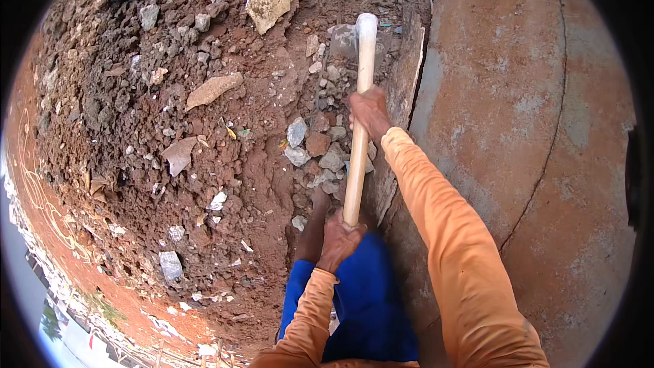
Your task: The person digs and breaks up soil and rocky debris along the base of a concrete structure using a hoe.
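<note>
Both of my hands grip a hoe (364, 68) by its pale wooden handle. My left hand (340, 240) is closed round the butt end, close to my blue shorts. Farther up the shaft my right hand (370, 113) wraps the wood, its fingers partly out of sight. The hoe's whitish socket points away from me, and its grey blade (343, 42) rests low at the soil, its edge not plain to see. Beneath and left of the handle, several loose stones (317, 144) lie in a narrow strip of dirt.
A concrete slab (504, 95) with a long crack runs along the right. Beside it stands a rough edge board (411, 61). Lumpy red-brown soil (225, 123) spreads leftward, dotted with stones, including a large tan rock (267, 5). One bare leg (313, 226) stands near the stones.
</note>
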The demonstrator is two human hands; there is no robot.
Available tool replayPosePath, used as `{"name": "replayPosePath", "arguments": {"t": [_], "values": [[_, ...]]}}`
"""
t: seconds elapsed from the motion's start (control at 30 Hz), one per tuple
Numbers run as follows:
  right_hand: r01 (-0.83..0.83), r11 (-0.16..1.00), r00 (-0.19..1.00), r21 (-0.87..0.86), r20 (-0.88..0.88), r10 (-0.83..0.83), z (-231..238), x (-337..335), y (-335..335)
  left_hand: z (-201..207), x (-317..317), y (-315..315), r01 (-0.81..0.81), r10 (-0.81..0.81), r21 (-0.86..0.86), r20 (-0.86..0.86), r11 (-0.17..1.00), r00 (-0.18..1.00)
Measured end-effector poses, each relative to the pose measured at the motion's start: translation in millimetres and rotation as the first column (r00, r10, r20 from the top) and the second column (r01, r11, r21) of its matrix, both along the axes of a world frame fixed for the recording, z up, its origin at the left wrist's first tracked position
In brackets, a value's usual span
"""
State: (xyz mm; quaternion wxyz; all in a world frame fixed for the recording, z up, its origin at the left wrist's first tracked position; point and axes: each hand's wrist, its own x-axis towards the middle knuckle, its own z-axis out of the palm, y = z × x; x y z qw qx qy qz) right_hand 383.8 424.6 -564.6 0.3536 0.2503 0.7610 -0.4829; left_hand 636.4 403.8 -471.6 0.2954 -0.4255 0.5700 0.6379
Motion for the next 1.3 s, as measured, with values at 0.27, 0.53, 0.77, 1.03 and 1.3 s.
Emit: {"name": "replayPosePath", "arguments": {"t": [0.27,0.53,0.77,1.03,1.3], "values": [[0.253,0.965,0.949,-0.07,0.21,-0.233,69,165,27,92,139,-2,0.218,-0.218,-0.035,0.005,0.975,0.976],[0.098,0.963,0.964,-0.251,-0.218,-0.154,79,-15,6,-21,-14,-10,0.166,-0.201,-0.172,-0.211,0.971,0.957],[-0.167,0.978,0.943,0.128,-0.268,0.196,-34,-126,-32,-91,-136,-14,-0.002,-0.038,-0.186,-0.211,0.983,0.977],[-0.204,0.97,0.977,0.132,-0.029,0.209,7,12,-21,-21,12,-1,-0.001,-0.013,-0.191,-0.072,0.982,0.997],[0.186,0.982,0.938,0.015,0.293,-0.182,108,191,43,121,144,39,0.247,-0.216,-0.213,0.161,0.945,0.963]]}}
